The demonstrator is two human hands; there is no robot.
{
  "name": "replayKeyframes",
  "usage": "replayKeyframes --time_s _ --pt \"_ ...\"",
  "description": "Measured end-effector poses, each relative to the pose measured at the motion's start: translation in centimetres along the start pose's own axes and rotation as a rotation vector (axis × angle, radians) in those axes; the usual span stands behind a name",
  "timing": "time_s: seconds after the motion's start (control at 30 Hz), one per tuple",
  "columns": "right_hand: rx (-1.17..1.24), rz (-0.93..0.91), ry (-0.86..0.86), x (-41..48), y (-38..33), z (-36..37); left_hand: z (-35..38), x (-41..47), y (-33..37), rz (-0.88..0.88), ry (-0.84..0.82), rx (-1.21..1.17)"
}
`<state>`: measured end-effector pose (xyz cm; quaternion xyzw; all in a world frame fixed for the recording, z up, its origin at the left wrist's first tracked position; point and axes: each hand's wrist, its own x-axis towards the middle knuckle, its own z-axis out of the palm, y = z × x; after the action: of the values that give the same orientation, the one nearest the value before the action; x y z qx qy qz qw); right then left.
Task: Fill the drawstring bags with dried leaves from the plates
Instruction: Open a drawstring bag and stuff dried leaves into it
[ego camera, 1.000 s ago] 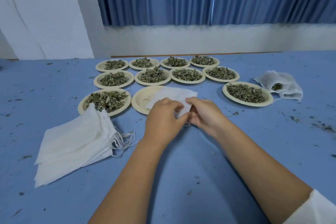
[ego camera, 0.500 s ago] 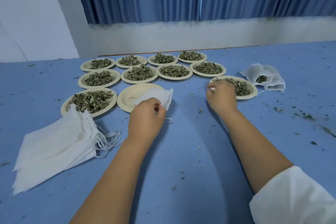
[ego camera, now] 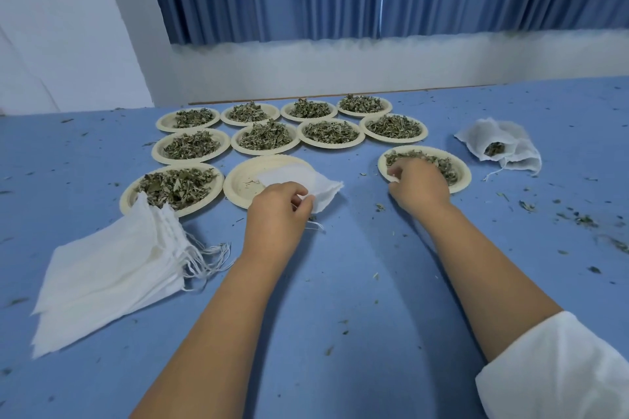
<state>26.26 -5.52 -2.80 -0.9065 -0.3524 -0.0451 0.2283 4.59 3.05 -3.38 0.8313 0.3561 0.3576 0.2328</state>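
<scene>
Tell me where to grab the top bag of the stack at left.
Pinch the top bag at its mouth edge, coming from the right: on the stack of bags the mouths fan apart there with drawstrings trailing.

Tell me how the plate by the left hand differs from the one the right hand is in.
The left plate is nearly bare, only crumbs; the right plate holds a heap of dried leaves. A white bag, pinched by the left hand, lies partly over the left plate; the right hand curls into the right plate's leaves. Both are pale, round, crimped-rimmed.
</scene>
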Motion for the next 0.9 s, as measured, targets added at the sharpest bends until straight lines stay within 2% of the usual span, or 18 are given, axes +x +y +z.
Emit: replayKeyframes --time_s 0.23,0.43,0.77,0.9 --pt "-0.041 -0.263 -0.209 -4.1 -5.0 -0.5 -1.2 0.6 -0.6 -0.004 0.217 0.013" --pt "0.019 -0.512 -0.270 -8.3 -7.9 -0.2 -3.2 1.2 -1.4 -0.082 0.441 -0.068" --pt "0.157 -0.758 -0.341 -12.3 -10.0 0.4 -4.7 1.7 -2.4 -0.154 0.494 -0.116" --pt "0.265 -0.748 -0.311 -12.4 -10.3 0.4 -4.8 1.7 -2.5 -0.131 0.479 -0.088"
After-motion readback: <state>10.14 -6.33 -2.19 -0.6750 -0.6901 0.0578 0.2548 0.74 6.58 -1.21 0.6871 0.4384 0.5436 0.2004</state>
